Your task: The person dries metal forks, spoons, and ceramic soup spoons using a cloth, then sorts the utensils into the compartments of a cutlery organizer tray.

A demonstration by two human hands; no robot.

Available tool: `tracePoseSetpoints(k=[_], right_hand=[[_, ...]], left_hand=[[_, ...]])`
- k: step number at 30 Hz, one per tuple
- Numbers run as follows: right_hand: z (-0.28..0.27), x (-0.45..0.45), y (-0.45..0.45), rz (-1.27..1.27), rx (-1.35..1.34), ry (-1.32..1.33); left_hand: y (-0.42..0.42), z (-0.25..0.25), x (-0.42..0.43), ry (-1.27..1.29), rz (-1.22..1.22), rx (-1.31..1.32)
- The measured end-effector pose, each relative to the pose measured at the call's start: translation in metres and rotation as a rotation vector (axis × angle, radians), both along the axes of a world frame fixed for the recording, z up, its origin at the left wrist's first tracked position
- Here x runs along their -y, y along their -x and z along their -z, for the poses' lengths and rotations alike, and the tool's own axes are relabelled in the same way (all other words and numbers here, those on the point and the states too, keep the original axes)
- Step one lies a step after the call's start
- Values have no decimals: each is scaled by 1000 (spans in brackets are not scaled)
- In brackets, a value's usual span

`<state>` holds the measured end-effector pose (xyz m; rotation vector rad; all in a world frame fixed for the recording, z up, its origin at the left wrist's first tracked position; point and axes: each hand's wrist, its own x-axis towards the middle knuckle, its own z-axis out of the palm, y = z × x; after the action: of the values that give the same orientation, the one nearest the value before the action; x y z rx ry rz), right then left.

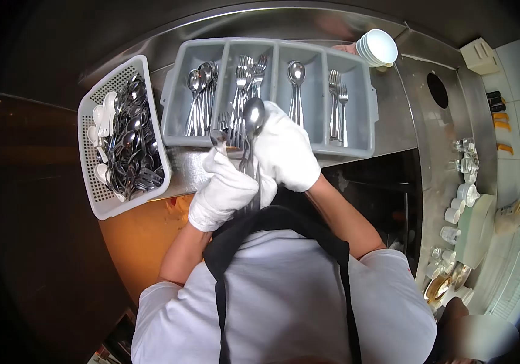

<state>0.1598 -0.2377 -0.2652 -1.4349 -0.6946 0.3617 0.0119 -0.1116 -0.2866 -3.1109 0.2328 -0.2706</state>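
Both hands wear white cloth gloves and are close together in front of the grey cutlery tray (pixel 299 145). My left hand (pixel 223 193) is closed around metal cutlery, with a small spoon (pixel 218 139) sticking up past its fingers. Beside it, my right hand (pixel 287 150) is closed at a large spoon (pixel 254 114), whose bowl points upward. Fork tines (pixel 235 132) show between the hands. The handles run down between the gloves, so which hand grips each piece is partly hidden. Behind them, the tray's four compartments hold spoons (pixel 201 91), forks (pixel 248 73), more spoons (pixel 296 85) and more forks (pixel 337 103).
To the left, a white perforated basket (pixel 105 205) is heaped with mixed metal cutlery and several white spoons. Stacked pale bowls (pixel 381 47) stand at the tray's back right corner. Cups and small dishes (pixel 467 193) line the right-hand counter (pixel 433 188).
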Motion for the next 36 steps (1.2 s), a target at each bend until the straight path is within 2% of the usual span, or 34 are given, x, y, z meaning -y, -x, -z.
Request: tracePoseSetpoints(k=[1,3,5,7,10,11,12,13,15,18,19,20,21,23,24,25,26,28,29,30,31,33,34,36], right_hand=[[11,-2,-5,45,280,55],[-6,4,6,95,-527,47],[1,3,-2,239,-142,226],[1,8,-11,311,191,332],[-7,10,-18,285,-188,78],[-1,9,-25,227,-288,-36],[7,7,-29,253,211,164],[14,4,-31,269,712,358],[18,1,-33,221,811,418],[18,1,-29,24,-406,34],[-1,-1,-29,93,-284,202],[11,-5,-26,179,208,341],[33,-11,-20,262,705,462],[16,-15,4,59,502,249],[7,-18,16,-37,391,151],[-1,-17,11,-134,623,506],[-8,-18,7,-230,850,863],[0,-22,9,-244,607,709],[1,-26,15,-239,688,891],[-11,-33,22,-248,775,1073],[10,-22,30,-128,957,733],[29,-12,28,-191,1034,484],[20,-17,18,-374,948,584],[-1,-27,6,-496,957,790]], left_hand=[[-2,4,-1,-85,96,38],[-6,5,-1,191,188,106],[3,24,2,231,132,30],[8,8,4,229,43,-14],[17,-3,6,425,-63,-7],[21,25,2,533,-87,46],[26,43,-3,639,-112,100],[26,45,-13,409,34,171],[29,42,-16,585,5,69],[29,32,-8,488,12,69],[27,31,-2,483,35,150],[23,30,1,473,59,233],[16,30,0,218,82,297],[4,24,1,937,-63,-74],[6,21,1,786,-59,-39],[7,16,1,635,-60,0],[8,8,2,706,-51,-28],[9,-14,4,845,-32,-90],[13,8,1,636,-91,-58],[19,50,-3,426,-147,-24],[22,76,-4,216,-203,10],[24,86,0,529,-223,194],[25,72,0,431,-246,131],[26,44,-2,230,-273,9]])
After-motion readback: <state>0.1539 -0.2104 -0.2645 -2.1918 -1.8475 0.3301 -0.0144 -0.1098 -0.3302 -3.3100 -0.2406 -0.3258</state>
